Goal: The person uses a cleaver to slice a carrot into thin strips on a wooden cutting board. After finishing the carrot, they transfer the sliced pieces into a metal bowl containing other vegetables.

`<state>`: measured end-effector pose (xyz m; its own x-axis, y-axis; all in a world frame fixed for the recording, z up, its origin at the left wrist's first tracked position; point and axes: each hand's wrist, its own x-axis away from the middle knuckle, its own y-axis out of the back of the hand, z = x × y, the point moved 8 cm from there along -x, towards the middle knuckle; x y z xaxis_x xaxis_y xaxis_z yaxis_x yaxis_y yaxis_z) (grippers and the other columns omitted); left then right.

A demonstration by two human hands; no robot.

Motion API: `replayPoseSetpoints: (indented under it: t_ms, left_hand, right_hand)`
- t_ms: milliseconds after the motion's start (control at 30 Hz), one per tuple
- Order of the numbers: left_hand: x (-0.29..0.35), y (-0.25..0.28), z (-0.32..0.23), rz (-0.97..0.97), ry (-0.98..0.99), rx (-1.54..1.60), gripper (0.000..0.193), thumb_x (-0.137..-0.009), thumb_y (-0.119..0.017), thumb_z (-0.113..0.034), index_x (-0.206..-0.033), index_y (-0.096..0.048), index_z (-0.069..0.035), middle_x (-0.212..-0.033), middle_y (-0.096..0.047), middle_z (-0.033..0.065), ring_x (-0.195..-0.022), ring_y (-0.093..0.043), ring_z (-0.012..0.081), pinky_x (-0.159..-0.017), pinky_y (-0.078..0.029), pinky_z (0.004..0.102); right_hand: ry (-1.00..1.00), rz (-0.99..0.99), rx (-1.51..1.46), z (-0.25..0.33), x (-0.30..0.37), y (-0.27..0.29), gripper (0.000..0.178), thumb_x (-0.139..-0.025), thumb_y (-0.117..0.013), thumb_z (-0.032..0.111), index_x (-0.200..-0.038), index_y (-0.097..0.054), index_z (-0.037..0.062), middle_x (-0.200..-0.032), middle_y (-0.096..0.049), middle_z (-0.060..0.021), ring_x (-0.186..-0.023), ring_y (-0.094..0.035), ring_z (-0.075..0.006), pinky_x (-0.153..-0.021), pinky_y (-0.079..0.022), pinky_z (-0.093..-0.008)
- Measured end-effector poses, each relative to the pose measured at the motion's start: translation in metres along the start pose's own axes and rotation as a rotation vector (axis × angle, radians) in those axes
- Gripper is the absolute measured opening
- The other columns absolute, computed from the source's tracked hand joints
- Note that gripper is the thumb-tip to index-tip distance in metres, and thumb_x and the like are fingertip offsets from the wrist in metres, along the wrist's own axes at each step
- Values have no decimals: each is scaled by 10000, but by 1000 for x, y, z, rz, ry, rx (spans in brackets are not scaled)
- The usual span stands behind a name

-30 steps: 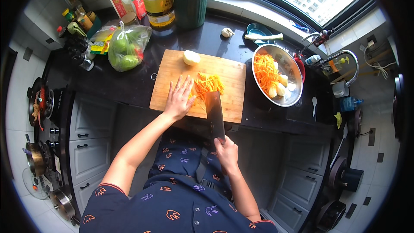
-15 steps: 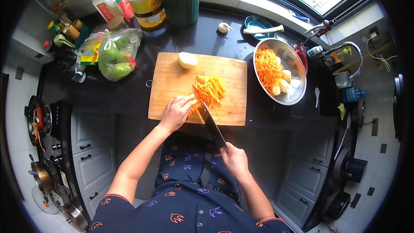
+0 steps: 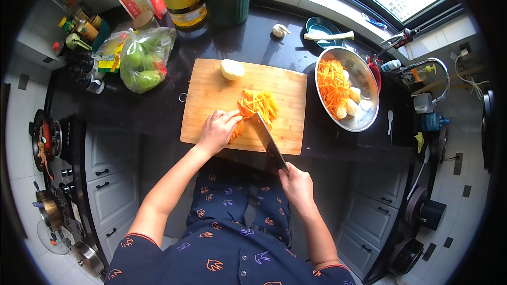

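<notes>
My right hand (image 3: 297,183) is closed round the handle of a kitchen knife (image 3: 270,142) with a broad dark blade. The blade slants up and left over the cutting board (image 3: 288,97), its tip beside a heap of carrot shreds (image 3: 258,105). With fingers bent and pressed together, my left hand (image 3: 216,131) holds carrot slices (image 3: 236,131) down on the board, just left of the blade. A small gap lies between blade and fingertips. Part of the slices is hidden under the fingers. A peeled pale potato half (image 3: 232,69) rests near the board's far edge.
Right of the board stands a metal bowl (image 3: 368,87) with carrot shreds and several pale peeled pieces. Beyond are garlic (image 3: 280,30) and a teal dish (image 3: 318,25). At left are a bag of green vegetables (image 3: 142,68) and an oil jug (image 3: 182,0). A white spoon (image 3: 390,121) lies at right.
The knife and my right hand have moved right, so the blade stands farther from my left fingers. My left hand stays on the carrot slices. The whole view has shifted slightly.
</notes>
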<state>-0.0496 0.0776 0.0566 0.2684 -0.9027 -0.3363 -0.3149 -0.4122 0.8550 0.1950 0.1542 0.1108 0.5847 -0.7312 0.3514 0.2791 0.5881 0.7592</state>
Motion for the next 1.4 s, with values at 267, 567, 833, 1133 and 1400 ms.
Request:
replayPoseSetpoints:
  t_ms: [267,567,833,1133,1400]
  left_hand:
    - [-2,3,-3,6,5,-9,265,-887,-688,-120,-1151,-712,-110,-1241,-678,5,-1012,-578,251,-933,-510,373]
    - [-1,6,-3,-17,6,2,355,-882,-697,-120,-1236,-674,-108,-1217,-688,31,-1033,-597,261,-951,-506,375]
    - [-1,16,-3,-14,62,37,376,-909,-678,-114,-1283,-645,-94,-1218,-686,70,-1058,-604,277,-968,-505,385]
    - [13,28,7,64,-77,-9,277,-910,-621,-75,-1174,-707,-90,-1263,-678,62,-1203,-615,262,-1000,-525,391]
    - [0,19,-3,172,-104,-2,262,-933,-594,-104,-1178,-681,-78,-1157,-674,57,-1121,-651,240,-890,-576,343]
  right_hand:
    - [18,51,3,-8,4,-20,155,-949,-629,239,-983,-680,96,-782,-698,-208,-779,-695,-426,-705,-561,-503]
    - [98,-7,101,15,-13,-13,145,-946,-621,228,-975,-691,104,-771,-702,-204,-750,-702,-414,-695,-569,-508]
    - [65,-48,22,-2,-14,2,171,-941,-636,230,-965,-686,69,-798,-698,-223,-790,-698,-420,-712,-565,-507]
    - [141,-46,81,32,-3,-9,126,-962,-609,209,-1001,-682,115,-701,-689,-188,-673,-703,-385,-633,-571,-495]
    - [205,-107,238,29,-17,-28,122,-965,-604,183,-1038,-678,118,-653,-673,-191,-615,-694,-385,-580,-571,-489]
